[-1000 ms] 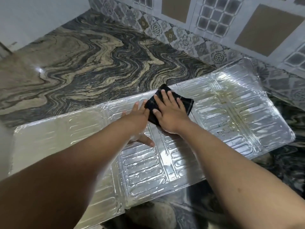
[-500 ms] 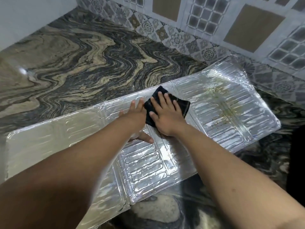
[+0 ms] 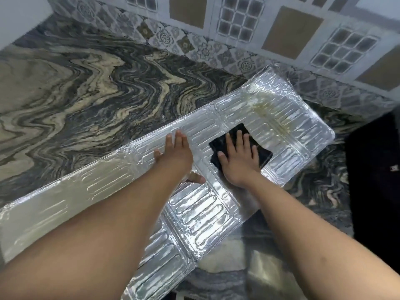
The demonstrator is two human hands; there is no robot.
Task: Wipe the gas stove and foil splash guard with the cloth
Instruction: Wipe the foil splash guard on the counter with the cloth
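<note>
Hands (image 3: 239, 161) flat on cloth (image 3: 264, 158), foil (image 3: 292, 156)

We see our two forearms bare from the near edge of the view up to the wrists, with no sleeve, cuff or glove on either; our left hand (image 3: 175, 155) is bare, its fingers unadorned, with no ring or band visible; our right hand (image 3: 239, 162) is likewise bare, with short nails and no ring; neither wrist carries a watch, bracelet or strap; fine hairs show faintly on the right forearm.
</note>
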